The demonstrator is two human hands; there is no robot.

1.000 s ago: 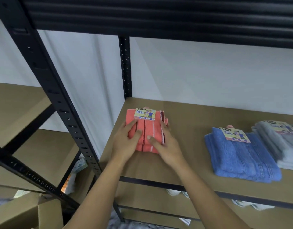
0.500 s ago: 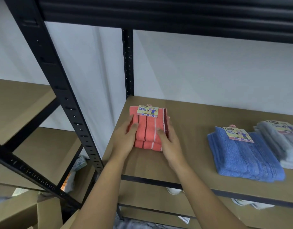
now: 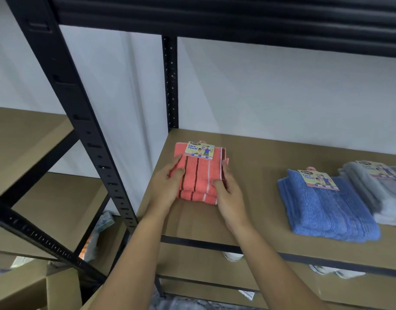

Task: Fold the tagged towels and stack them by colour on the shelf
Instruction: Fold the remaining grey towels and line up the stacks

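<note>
Both hands make the grip: left hand (image 3: 167,186) and right hand (image 3: 228,193) clasp opposite side edges of the folded coral towel (image 3: 199,175), thumbs on top, fingers curled along its sides. Dark red and white stripes run down it, a printed paper tag (image 3: 200,149) sits at its far edge, and it lies at the shelf's (image 3: 255,211) left end, near the black rear post (image 3: 170,86). Open board stretches rightward to the blue towel (image 3: 326,211), with a grey towel (image 3: 385,193) just beside that.
</note>
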